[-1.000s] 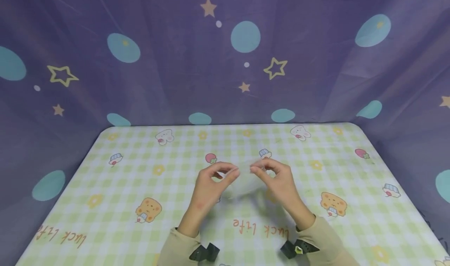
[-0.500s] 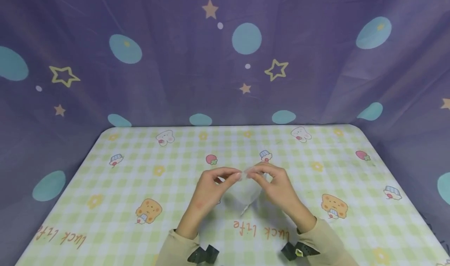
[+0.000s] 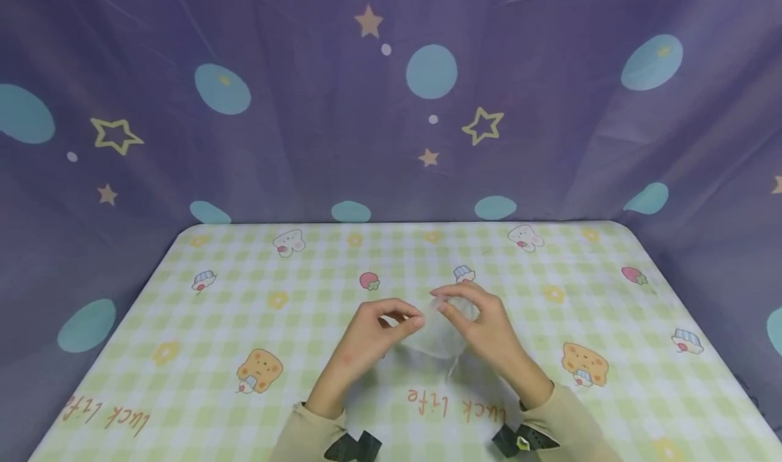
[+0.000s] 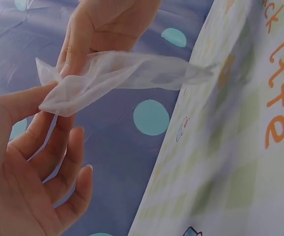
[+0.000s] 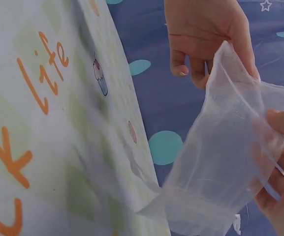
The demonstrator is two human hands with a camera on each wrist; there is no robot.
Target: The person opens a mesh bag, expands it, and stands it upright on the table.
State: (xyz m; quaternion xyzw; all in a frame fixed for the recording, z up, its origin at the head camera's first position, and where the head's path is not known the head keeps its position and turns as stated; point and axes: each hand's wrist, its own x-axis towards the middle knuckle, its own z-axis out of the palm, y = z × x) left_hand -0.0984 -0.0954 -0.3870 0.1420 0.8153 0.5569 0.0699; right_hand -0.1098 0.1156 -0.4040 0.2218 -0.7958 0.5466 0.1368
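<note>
Between the two hands hangs a small sheer white mesh bag (image 3: 435,338), creased and see-through. My left hand (image 3: 370,340) pinches one corner of its edge between thumb and index finger; in the left wrist view the other fingers (image 4: 73,152) curl loosely below. My right hand (image 3: 491,330) holds the opposite edge, its thumb in front, and fingers show through the mesh (image 5: 220,142) in the right wrist view. A thin white cord end (image 3: 452,367) dangles beneath the bag. The bag's lower part stretches toward the table in both wrist views.
A green-and-white checked cloth (image 3: 214,326) with cartoon prints covers the table. Behind it and at both sides hangs a purple curtain (image 3: 293,143) with stars and blue ovals. Dark wrist mounts (image 3: 354,446) sit at both sleeve cuffs.
The hands came close together, then parted slightly. The bag bunched from a flatter spread, and its cord end came into view, then swung right. The head view tilted up slightly.
</note>
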